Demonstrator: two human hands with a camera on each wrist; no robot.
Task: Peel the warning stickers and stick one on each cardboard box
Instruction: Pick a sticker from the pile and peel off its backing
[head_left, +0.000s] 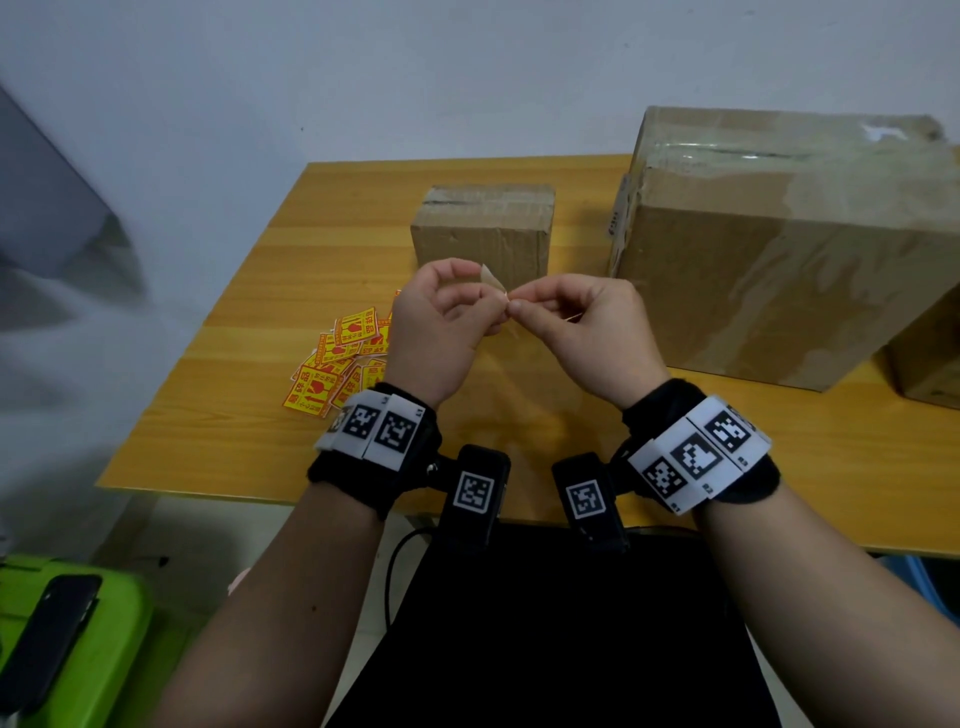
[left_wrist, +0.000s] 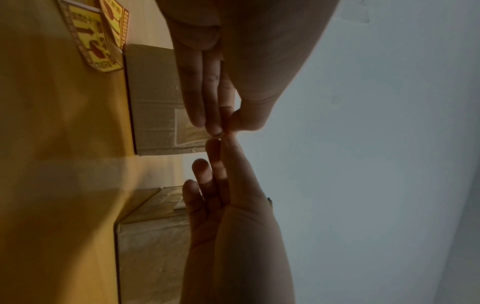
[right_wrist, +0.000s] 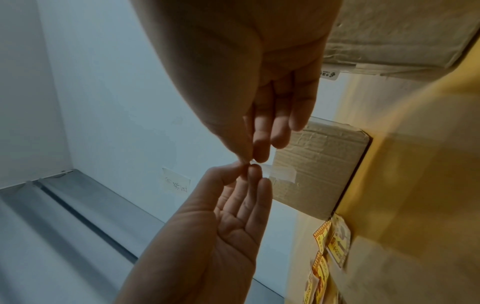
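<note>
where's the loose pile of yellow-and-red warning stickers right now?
Head view: the pile of yellow-and-red warning stickers lies on the wooden table, just left of the left hand and in front-left of the small cardboard box.

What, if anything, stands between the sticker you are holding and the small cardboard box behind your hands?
Nothing visible does. The left hand and right hand pinch the sticker above the table, and the small cardboard box stands right behind them with only open air between. The sticker pile lies off to the left.
</note>
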